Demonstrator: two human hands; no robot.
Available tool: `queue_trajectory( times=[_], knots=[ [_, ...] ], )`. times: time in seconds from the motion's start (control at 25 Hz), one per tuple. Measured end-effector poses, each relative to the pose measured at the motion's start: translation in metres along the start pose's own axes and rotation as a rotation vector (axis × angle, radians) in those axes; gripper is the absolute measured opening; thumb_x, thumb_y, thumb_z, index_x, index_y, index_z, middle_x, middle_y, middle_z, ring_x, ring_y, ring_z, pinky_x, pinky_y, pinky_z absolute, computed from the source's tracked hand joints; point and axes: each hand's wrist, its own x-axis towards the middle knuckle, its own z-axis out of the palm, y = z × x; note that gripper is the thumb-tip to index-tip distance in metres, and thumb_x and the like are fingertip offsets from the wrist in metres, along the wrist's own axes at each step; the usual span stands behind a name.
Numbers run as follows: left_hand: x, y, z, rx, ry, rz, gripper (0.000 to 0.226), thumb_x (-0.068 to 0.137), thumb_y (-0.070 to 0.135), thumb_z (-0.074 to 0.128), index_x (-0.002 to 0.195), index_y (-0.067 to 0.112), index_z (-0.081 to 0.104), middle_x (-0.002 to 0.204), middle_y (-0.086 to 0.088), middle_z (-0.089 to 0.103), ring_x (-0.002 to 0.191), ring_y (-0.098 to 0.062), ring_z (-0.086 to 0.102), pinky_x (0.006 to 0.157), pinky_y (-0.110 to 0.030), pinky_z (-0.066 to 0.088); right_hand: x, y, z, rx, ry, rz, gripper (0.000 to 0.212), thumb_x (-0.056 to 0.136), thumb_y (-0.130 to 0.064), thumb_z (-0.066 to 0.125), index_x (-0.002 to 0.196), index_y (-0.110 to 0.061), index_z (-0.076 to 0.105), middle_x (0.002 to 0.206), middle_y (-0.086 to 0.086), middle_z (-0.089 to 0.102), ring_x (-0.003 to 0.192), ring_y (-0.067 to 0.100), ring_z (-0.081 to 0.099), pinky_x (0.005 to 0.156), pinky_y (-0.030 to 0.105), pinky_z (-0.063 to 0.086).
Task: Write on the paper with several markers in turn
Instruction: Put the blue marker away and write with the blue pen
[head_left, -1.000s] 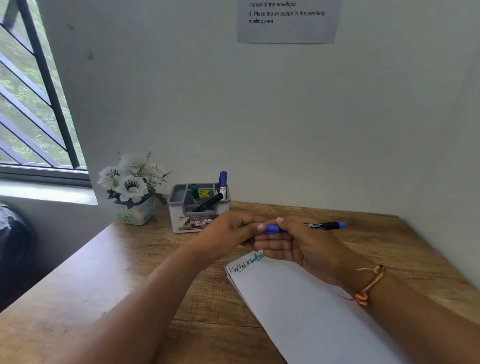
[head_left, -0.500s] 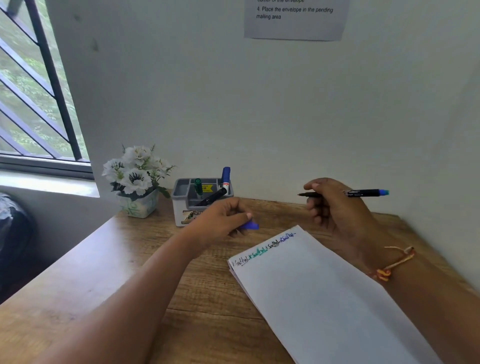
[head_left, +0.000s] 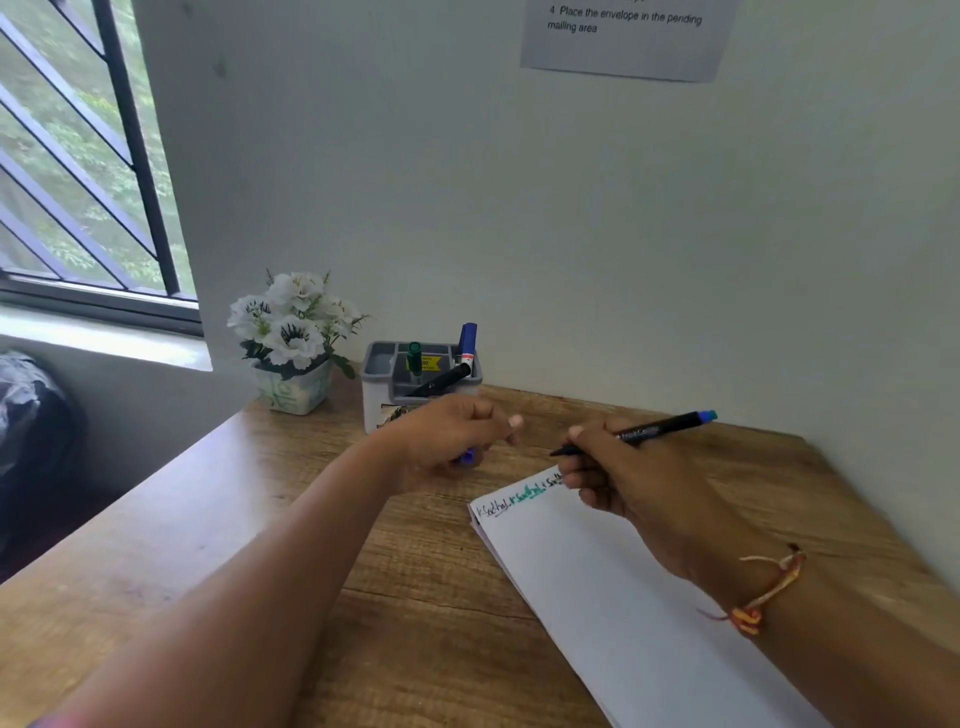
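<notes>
1. gripping the marker (head_left: 655, 429) in my right hand (head_left: 631, 480), fingers clamped on its black barrel, bare tip aimed left above the top edge of the paper (head_left: 613, 597).
2. my left hand (head_left: 449, 439) curls shut around the blue cap (head_left: 468, 457), above the wooden desk (head_left: 208, 545) in front of the organizer (head_left: 376, 395).
3. handwriting (head_left: 514, 503) runs along the paper's top edge, partly hidden by my right hand.

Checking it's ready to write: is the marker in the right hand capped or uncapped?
Uncapped: the marker shows its bare tip, and the left hand holds the blue cap.
</notes>
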Motion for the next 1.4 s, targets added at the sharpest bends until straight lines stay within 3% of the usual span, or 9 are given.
queue_trajectory(
  times=[0.16, 0.32, 0.44, 0.6, 0.76, 0.84, 0.96, 1.08, 1.4],
  knots=[
    [-0.004, 0.003, -0.009, 0.392, -0.159, -0.046, 0.028, 0.082, 0.038, 0.080, 0.103, 0.021, 0.075, 0.066, 0.010, 0.055, 0.065, -0.012, 0.049, 0.064, -0.029, 0.041, -0.011, 0.013, 0.019, -0.221, -0.099, -0.038, 0.008, 0.091, -0.016, 0.069, 0.090, -0.016, 0.077, 0.083, 0.006, 0.079, 0.079, 0.015, 0.076, 0.071, 0.025, 0.061],
    [-0.005, 0.003, -0.015, 0.476, -0.299, -0.097, 0.029, 0.082, 0.029, 0.082, 0.109, 0.022, 0.075, 0.058, 0.017, 0.061, 0.059, -0.006, 0.052, 0.064, -0.029, 0.042, -0.004, 0.030, 0.029, -0.725, -0.152, -0.139, 0.022, 0.086, -0.029, 0.073, 0.069, -0.043, 0.069, 0.077, -0.021, 0.066, 0.076, 0.000, 0.064, 0.063, -0.001, 0.043],
    [-0.003, 0.002, -0.016, 0.484, -0.350, -0.082, 0.031, 0.084, 0.019, 0.080, 0.114, 0.018, 0.073, 0.057, 0.018, 0.063, 0.055, -0.002, 0.052, 0.062, -0.025, 0.042, -0.003, 0.038, 0.028, -0.672, -0.196, -0.175, 0.023, 0.085, -0.025, 0.076, 0.073, -0.044, 0.070, 0.077, -0.025, 0.065, 0.077, -0.016, 0.061, 0.064, -0.003, 0.042],
    [0.000, -0.002, -0.017, 0.480, -0.370, -0.080, 0.026, 0.082, 0.016, 0.081, 0.105, 0.026, 0.073, 0.057, 0.014, 0.059, 0.057, -0.008, 0.050, 0.067, -0.033, 0.042, -0.005, 0.045, 0.027, -0.498, -0.158, -0.200, 0.006, 0.082, -0.022, 0.076, 0.087, -0.023, 0.080, 0.081, -0.005, 0.077, 0.069, 0.000, 0.067, 0.064, 0.010, 0.053],
    [0.003, -0.004, -0.016, 0.486, -0.371, -0.076, 0.026, 0.082, 0.014, 0.081, 0.105, 0.024, 0.072, 0.056, 0.015, 0.059, 0.056, -0.007, 0.051, 0.070, -0.036, 0.044, 0.008, 0.057, 0.036, -0.703, -0.152, 0.092, 0.082, 0.065, -0.066, 0.078, 0.126, -0.015, 0.056, 0.108, -0.004, 0.061, 0.089, 0.009, 0.056, 0.086, 0.017, 0.051],
    [0.004, -0.005, -0.016, 0.484, -0.371, -0.077, 0.027, 0.082, 0.014, 0.081, 0.106, 0.023, 0.072, 0.056, 0.015, 0.060, 0.058, -0.009, 0.052, 0.070, -0.037, 0.044, 0.007, 0.053, 0.040, -0.784, -0.073, 0.023, 0.066, 0.068, -0.068, 0.074, 0.112, -0.024, 0.053, 0.089, -0.015, 0.049, 0.076, 0.002, 0.051, 0.067, 0.004, 0.046],
    [0.004, -0.005, -0.016, 0.497, -0.369, -0.070, 0.029, 0.082, 0.015, 0.081, 0.108, 0.022, 0.071, 0.056, 0.016, 0.060, 0.058, -0.009, 0.052, 0.069, -0.035, 0.045, 0.005, 0.052, 0.037, -0.797, -0.246, 0.018, 0.078, 0.052, -0.089, 0.063, 0.103, -0.030, 0.051, 0.087, -0.017, 0.041, 0.079, 0.001, 0.047, 0.085, 0.012, 0.046],
    [0.004, -0.006, -0.017, 0.494, -0.374, -0.064, 0.029, 0.083, 0.015, 0.081, 0.108, 0.022, 0.071, 0.057, 0.014, 0.060, 0.059, -0.010, 0.053, 0.070, -0.037, 0.045, 0.002, 0.051, 0.036, -0.710, -0.235, -0.109, 0.013, 0.084, -0.040, 0.072, 0.086, -0.028, 0.068, 0.074, -0.015, 0.062, 0.077, 0.000, 0.059, 0.081, 0.011, 0.051],
    [0.004, -0.006, -0.016, 0.472, -0.375, -0.069, 0.028, 0.083, 0.014, 0.081, 0.107, 0.022, 0.070, 0.057, 0.015, 0.061, 0.058, -0.008, 0.053, 0.068, -0.032, 0.044, 0.002, 0.052, 0.035, -0.808, -0.104, -0.210, 0.032, 0.089, -0.026, 0.067, 0.062, -0.035, 0.053, 0.068, -0.016, 0.061, 0.076, -0.005, 0.057, 0.060, -0.003, 0.037]
  ],
)
